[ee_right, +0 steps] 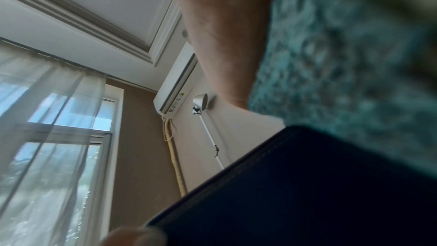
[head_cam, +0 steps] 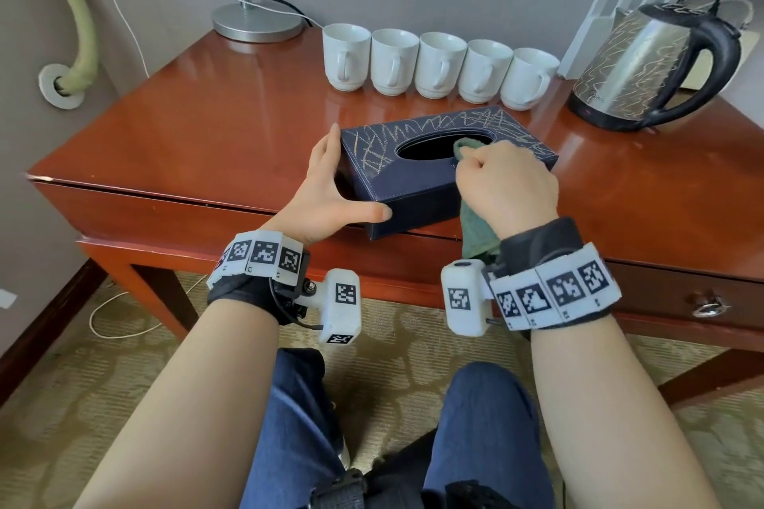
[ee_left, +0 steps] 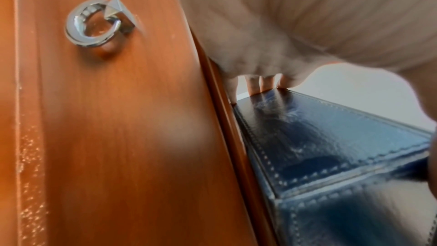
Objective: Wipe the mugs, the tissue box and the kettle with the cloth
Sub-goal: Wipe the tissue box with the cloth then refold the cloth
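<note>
At the near edge of the wooden desk (head_cam: 173, 128), the person's left hand (head_cam: 326, 194) braces the dark blue tissue box (head_cam: 413, 182), fingers straight along its left end and thumb flat against the near side; the right hand (head_cam: 506, 182), fingers curled tight round a green cloth (head_cam: 475, 231), works the box top beside the oval opening, where yellow scribbles remain; the tissue-box step appears under way, and the next strokes likely need to reach the far marked strip; farther back, five white mugs (head_cam: 438, 64) stand in a row, the scribbled kettle (head_cam: 645, 66) at far right.
</note>
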`<state>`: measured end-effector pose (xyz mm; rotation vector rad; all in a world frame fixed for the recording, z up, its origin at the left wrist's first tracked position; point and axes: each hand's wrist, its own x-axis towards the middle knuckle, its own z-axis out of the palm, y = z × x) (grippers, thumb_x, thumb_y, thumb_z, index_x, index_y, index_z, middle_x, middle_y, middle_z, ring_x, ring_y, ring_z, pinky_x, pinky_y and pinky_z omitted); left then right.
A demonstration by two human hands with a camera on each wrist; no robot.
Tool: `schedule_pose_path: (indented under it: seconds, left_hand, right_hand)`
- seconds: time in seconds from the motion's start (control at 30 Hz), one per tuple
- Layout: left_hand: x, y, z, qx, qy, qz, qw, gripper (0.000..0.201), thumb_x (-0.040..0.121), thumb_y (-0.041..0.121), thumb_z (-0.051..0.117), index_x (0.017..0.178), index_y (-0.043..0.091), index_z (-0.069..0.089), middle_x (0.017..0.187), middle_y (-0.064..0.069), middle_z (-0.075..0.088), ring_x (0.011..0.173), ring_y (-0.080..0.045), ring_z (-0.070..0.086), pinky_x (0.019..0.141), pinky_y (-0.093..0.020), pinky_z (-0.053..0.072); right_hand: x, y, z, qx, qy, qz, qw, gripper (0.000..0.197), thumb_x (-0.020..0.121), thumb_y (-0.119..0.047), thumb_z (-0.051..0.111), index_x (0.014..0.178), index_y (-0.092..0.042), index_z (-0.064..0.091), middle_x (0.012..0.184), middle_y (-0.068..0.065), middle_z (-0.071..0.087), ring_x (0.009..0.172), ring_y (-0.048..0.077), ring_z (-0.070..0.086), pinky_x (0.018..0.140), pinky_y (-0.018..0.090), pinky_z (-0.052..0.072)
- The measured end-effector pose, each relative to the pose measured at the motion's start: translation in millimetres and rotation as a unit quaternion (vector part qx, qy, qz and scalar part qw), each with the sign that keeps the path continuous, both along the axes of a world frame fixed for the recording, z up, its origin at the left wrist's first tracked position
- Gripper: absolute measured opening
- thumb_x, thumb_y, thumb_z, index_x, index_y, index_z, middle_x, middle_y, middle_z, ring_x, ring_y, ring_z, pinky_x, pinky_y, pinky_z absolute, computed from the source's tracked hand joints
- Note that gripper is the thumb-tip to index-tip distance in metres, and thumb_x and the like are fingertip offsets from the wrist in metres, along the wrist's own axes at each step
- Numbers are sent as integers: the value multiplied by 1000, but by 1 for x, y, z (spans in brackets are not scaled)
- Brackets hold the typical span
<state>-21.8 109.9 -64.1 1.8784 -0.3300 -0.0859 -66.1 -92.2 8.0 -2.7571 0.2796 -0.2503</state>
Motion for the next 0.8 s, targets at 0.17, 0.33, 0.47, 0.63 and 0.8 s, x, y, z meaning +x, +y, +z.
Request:
schedule_pose_path:
  seconds: [0.17,0.33,0.47,0.63,0.8]
  left_hand:
    - [0,-2,-1,-23,7,-6,1000,144,44,48,79,155,22,-9,143,24,5,140,-2,16,115,-27,19]
    - [-10,-13,13,22,1,36,999,129,51,31,68,155,21,-7,162,3,-6,149,-17,-9,121,-41,-2]
    - [-16,-36,29,193,-291,35,936,111,54,45,45,152,1,18,160,-17,14,149,-35,0,117,-49,-11]
    - [-16,-73,43,288,-353,3,890,75,72,38,48,137,0,50,129,-13,60,130,-29,47,119,-38,-5]
    - [-13,-108,36,371,-297,18,880,64,89,41,56,137,1,43,127,-14,54,120,-31,48,98,-36,35]
  right_hand:
    - [-16,-8,-6,-3,-19,-15,1000,44,95,-22,38,133,-32,56,135,4,57,116,35,53,87,35,41]
    - [-34,7,-14,-36,-39,14,998,45,95,-22,38,137,-29,53,123,11,64,105,38,57,81,36,44]
    - [-32,7,-20,58,-44,65,995,41,93,-22,41,128,-29,61,123,5,66,92,33,60,77,35,45]
    - [-38,-25,-23,213,-132,12,968,39,93,-17,44,125,-23,64,124,1,65,78,22,59,75,36,49]
    - [-43,-40,-22,242,-128,7,962,41,93,-13,44,132,-20,58,111,4,70,52,7,50,57,30,46]
